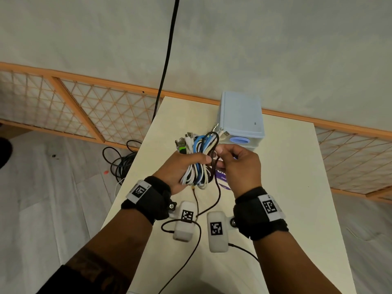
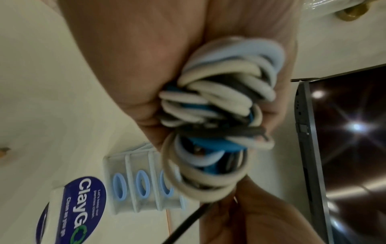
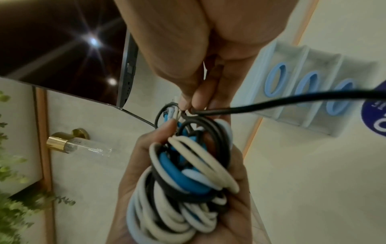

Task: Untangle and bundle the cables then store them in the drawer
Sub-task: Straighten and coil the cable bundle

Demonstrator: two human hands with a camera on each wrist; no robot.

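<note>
On the floor at the far left of the head view, beside the table, a heap of dark spare cords (image 1: 122, 160) lies loosely coiled in front of a wooden lattice screen (image 1: 84, 107). A thick black cord (image 1: 167, 58) hangs down the wall behind the table's left edge.

Moving right, the left hand (image 1: 180, 168) is raised above the pale table (image 1: 297, 187), its fingers curled tight round the cable bundle (image 1: 197, 164) — white, pale blue, bright blue and black loops folded together, with several plug ends sticking up at the top. From the left wrist view the same loops (image 2: 221, 102) fill the palm, thumb on one side and fingers on the other.

Just right of the bundle, the right hand (image 1: 239, 166) pinches a thin black cable (image 1: 216, 179) between thumb and fingertips close to the bundle's top; the right wrist view shows that pinch (image 3: 194, 100) and the black strand running off to the right. Below the hands the cable trails down onto the table and curves toward the person.

Behind the hands stands the pale blue drawer unit (image 1: 241, 115) — its three drawers (image 3: 309, 89) with blue oval handles look closed. A packet with a dark blue label (image 2: 83, 206) lies on the table in front of it, partly hidden by the right hand.
</note>
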